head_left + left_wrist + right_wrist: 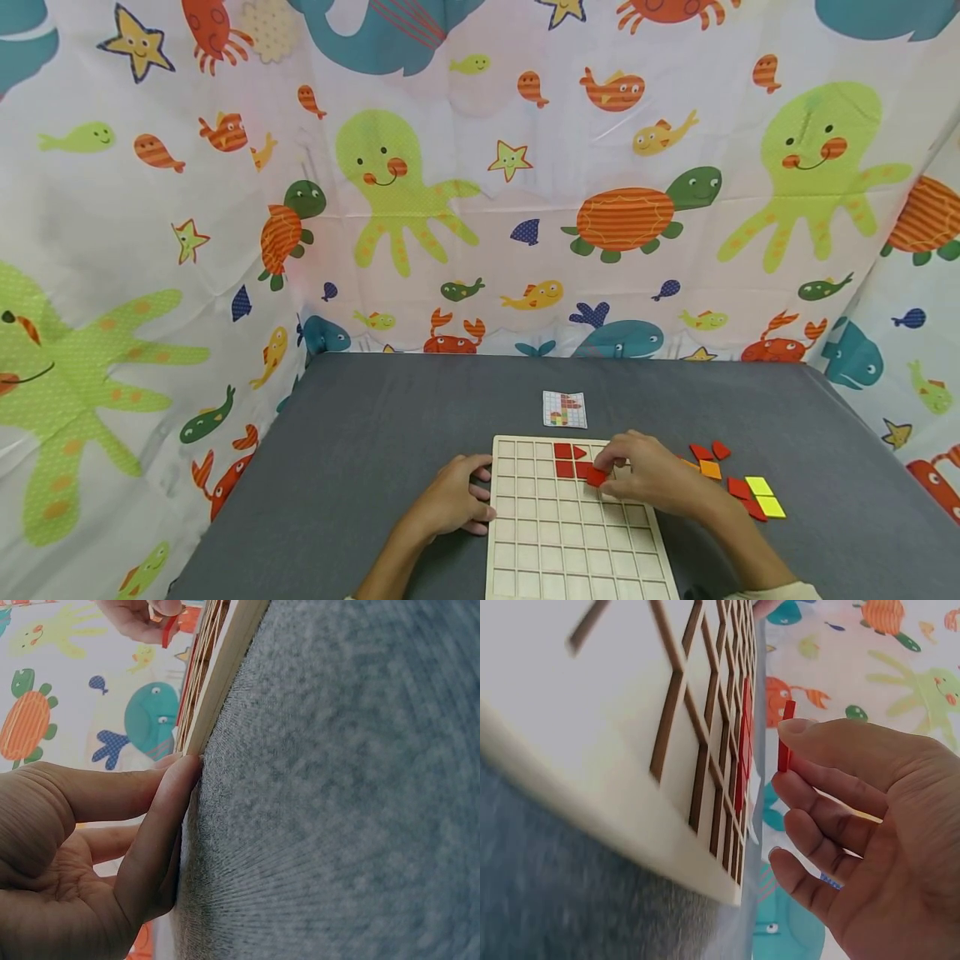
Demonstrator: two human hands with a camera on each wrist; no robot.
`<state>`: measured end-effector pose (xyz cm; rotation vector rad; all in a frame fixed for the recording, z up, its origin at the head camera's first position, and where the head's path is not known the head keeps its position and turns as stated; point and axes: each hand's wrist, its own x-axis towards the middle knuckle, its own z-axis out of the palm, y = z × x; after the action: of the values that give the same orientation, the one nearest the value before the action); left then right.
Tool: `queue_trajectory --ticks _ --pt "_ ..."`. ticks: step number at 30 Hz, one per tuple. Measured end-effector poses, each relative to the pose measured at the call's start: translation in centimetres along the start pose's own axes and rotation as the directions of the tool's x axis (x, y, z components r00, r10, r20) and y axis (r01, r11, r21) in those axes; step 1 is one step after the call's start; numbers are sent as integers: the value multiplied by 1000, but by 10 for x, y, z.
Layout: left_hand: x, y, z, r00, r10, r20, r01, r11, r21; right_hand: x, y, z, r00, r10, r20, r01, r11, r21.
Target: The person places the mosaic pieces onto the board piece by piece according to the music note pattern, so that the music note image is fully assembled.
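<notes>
A pale wooden grid board (536,533) lies on the grey table. My right hand (645,475) pinches a red tile (785,739) between thumb and index finger, just over the upper part of the board. To the left of that tile, several red tiles sit in the grid, among them a red square (562,451) and a red triangle (579,452). My left hand (453,496) touches the board's left edge with its fingertips. Seen from the left wrist, thumb and finger press against the wooden rim (217,682).
Behind the board lies a small printed card (564,410) with a coloured grid pattern. Loose tiles are scattered right of the board: red pieces (701,452), an orange tile (710,470) and yellow tiles (771,507). A sea-animal curtain (465,317) hangs around the table.
</notes>
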<state>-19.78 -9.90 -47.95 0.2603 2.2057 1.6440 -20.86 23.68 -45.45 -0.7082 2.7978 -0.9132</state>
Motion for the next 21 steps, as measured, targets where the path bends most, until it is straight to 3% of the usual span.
queue_trajectory --ticks 6,21 --pt "0 0 0 1000 -8 -2 8 1000 0 9 -3 8 998 -47 30 47 999 5" --pt "0 -1 1 1000 -7 -1 7 1000 -1 20 -19 18 994 -56 91 56 998 0"
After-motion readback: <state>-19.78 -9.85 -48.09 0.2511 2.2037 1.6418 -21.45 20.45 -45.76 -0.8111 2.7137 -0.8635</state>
